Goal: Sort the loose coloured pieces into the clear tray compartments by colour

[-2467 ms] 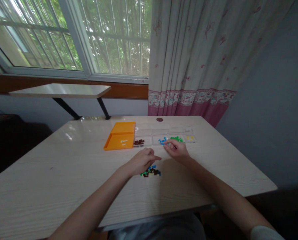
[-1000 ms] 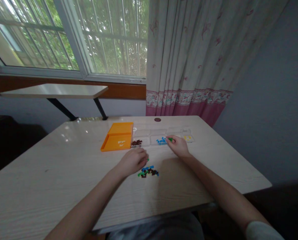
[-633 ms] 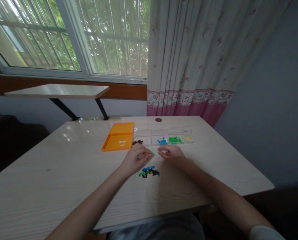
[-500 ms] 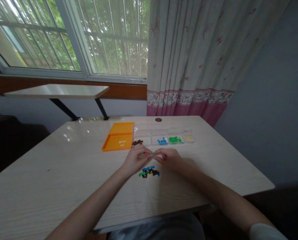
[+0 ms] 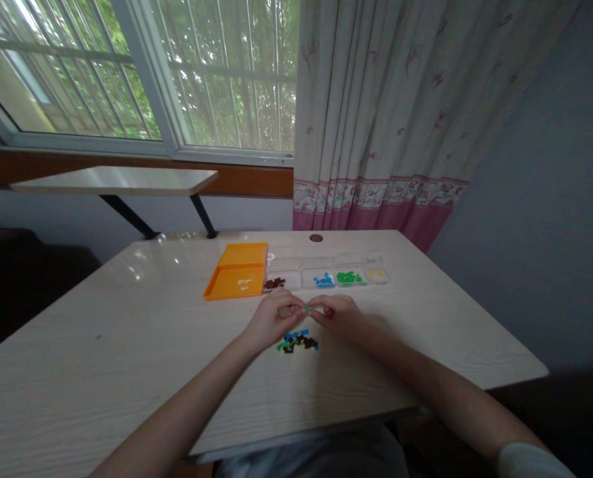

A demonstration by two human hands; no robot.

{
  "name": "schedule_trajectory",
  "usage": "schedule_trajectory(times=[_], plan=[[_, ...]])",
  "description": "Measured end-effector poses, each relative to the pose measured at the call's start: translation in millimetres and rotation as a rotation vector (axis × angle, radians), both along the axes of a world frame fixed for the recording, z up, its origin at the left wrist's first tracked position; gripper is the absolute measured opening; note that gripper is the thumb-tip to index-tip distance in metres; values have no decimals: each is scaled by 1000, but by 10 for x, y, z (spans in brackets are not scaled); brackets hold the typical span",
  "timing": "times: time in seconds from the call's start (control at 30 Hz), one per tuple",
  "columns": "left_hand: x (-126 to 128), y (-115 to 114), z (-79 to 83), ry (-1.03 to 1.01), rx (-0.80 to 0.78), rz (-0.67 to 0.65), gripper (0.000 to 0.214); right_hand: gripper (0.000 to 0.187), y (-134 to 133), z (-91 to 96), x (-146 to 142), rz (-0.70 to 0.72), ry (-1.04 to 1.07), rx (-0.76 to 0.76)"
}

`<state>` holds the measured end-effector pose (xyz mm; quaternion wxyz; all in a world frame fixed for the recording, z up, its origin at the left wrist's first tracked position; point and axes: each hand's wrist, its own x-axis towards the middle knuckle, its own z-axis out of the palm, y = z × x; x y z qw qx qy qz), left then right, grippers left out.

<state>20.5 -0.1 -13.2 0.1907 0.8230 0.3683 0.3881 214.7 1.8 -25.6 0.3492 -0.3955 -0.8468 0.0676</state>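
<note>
A: Containers?
B: Orange box (image 5: pixel 244 253), left of centre, open; white bits (image 5: pixel 245 285) in its lower half. Clear tray (image 5: pixel 293 279) to its right: brown bits (image 5: pixel 275 283), blue bits (image 5: pixel 323 279), green bits (image 5: pixel 348 277), yellow bits (image 5: pixel 376 274), separate compartments.
A: Hands?
B: Left hand (image 5: pixel 273 317) and right hand (image 5: pixel 340 315) meet at frame centre, fingertips of both pinching one green piece (image 5: pixel 307 308).
A: Surface, room?
B: Pale table (image 5: pixel 127 385); mixed pile (image 5: pixel 299 342) just below the hands. Shelf (image 5: pixel 121 178) at left, window (image 5: pixel 234 79) upper left, curtain (image 5: pixel 376 99) upper right.
</note>
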Motion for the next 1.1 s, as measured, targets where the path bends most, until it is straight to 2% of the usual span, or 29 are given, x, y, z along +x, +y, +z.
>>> schedule_trajectory(times=[0.2, 0.37, 0.53, 0.67, 1.1], plan=[[3, -19, 39, 29, -25, -10, 14, 20, 14, -34, 17, -4, -22, 14], [-25, 3, 34, 89, -113, -13, 15, 24, 67, -7, 77, -52, -19, 37], [-14, 25, -38, 221, -173, -126, 11, 27, 130, 61, 162, -167, 68, 95], [18, 33, -61, 296, -167, -188, 10, 27, 129, 116, 181, -168, 83, 119], [-32, 64, -77, 301, -192, -152, 16, 28, 127, 145, 222, -186, 87, 162]])
